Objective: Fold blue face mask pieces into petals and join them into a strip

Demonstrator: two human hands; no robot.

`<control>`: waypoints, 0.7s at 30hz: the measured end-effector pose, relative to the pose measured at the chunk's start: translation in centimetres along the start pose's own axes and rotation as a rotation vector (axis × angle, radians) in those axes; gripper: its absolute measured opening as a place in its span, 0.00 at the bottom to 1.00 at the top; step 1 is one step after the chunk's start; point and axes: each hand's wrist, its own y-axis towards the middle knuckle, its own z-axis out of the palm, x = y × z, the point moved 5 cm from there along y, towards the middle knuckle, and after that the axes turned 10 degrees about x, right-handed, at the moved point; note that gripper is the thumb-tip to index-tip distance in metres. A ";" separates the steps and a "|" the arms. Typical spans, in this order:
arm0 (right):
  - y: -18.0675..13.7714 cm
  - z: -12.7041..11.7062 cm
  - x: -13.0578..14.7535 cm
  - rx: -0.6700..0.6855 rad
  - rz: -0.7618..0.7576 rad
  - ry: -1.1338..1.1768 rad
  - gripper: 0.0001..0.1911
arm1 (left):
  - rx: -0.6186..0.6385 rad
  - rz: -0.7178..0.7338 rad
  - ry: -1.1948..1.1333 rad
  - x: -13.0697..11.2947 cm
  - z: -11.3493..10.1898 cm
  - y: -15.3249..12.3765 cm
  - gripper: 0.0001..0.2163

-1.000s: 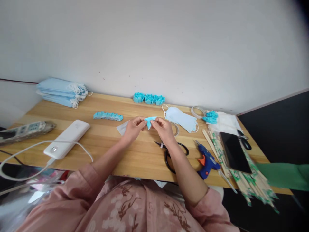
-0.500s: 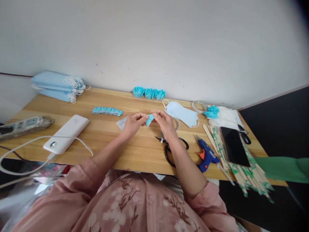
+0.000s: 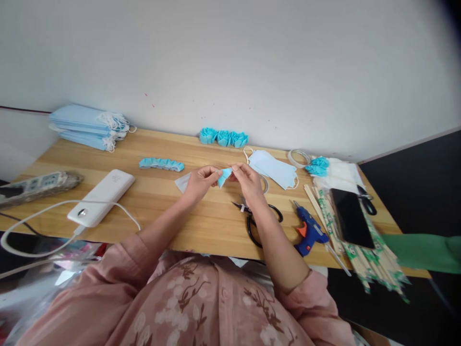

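Over the middle of the wooden table [image 3: 201, 226], my left hand [image 3: 200, 183] and my right hand [image 3: 248, 181] both pinch a small folded piece of blue fabric [image 3: 224, 176] between fingertips. A pale scrap [image 3: 182, 183] lies on the table just under my left hand. Black scissors [image 3: 261, 222] rest beside my right wrist. A gathered blue strip [image 3: 162, 165] lies further left, and three blue fabric rosettes [image 3: 223, 138] stand in a row by the wall.
A stack of blue face masks [image 3: 88, 126] sits far left, a white power bank [image 3: 101, 197] with cable and a power strip [image 3: 36, 185] near it. On the right are loose masks [image 3: 273, 169], tape rolls [image 3: 297, 156], a blue glue gun [image 3: 309, 231], a phone [image 3: 352, 218] on bundled sticks [image 3: 360, 245].
The blue piece looks smaller and more folded between my fingertips than a second ago. The camera view tilted slightly; the hands stay in the same spot.
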 end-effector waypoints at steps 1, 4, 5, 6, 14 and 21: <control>0.0 0.1 0.0 0.002 0.001 0.012 0.19 | -0.008 0.000 -0.003 0.1 -0.1 0.0 0.14; 0.0 0.2 0.1 0.004 -0.005 0.048 0.17 | -0.025 0.001 -0.002 0.4 -0.3 0.2 0.14; 0.0 0.2 0.1 0.000 -0.010 0.058 0.17 | -0.027 0.001 0.002 0.5 -0.4 0.2 0.14; 0.0 0.2 0.1 -0.004 -0.014 0.066 0.17 | -0.029 0.001 0.007 0.6 -0.5 0.2 0.14; 0.2 0.1 -0.4 0.027 -0.013 0.038 0.18 | -0.021 -0.023 0.031 0.6 -0.3 0.2 0.15; 0.2 0.0 -0.2 -0.009 -0.012 0.036 0.17 | -0.022 -0.012 0.060 0.9 -0.4 0.2 0.16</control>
